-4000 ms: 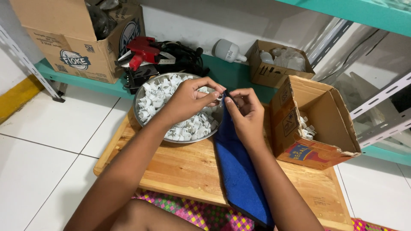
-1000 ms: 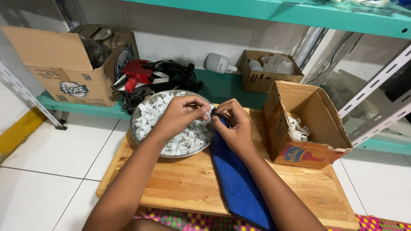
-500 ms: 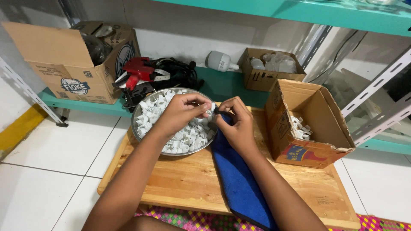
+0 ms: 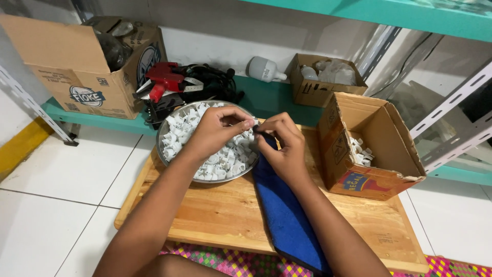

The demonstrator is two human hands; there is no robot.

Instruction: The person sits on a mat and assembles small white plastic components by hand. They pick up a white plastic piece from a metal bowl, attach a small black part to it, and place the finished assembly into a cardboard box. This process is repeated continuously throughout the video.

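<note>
Left hand (image 4: 218, 128) and right hand (image 4: 282, 143) meet fingertip to fingertip, pinching one small white plastic clip (image 4: 252, 134) between them, above the round metal bowl (image 4: 163, 149) of identical clips, beside the blue cloth (image 4: 284, 215).

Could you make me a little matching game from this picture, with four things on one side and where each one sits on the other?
Things:
1. metal bowl
2. blue cloth
3. open cardboard box
4. light bulb

Places:
A. on the teal shelf by the wall
B. right end of the wooden board
C. under the left hand
D. hanging over the board's near edge, under the right hand

Pairs: 1-C, 2-D, 3-B, 4-A
</note>
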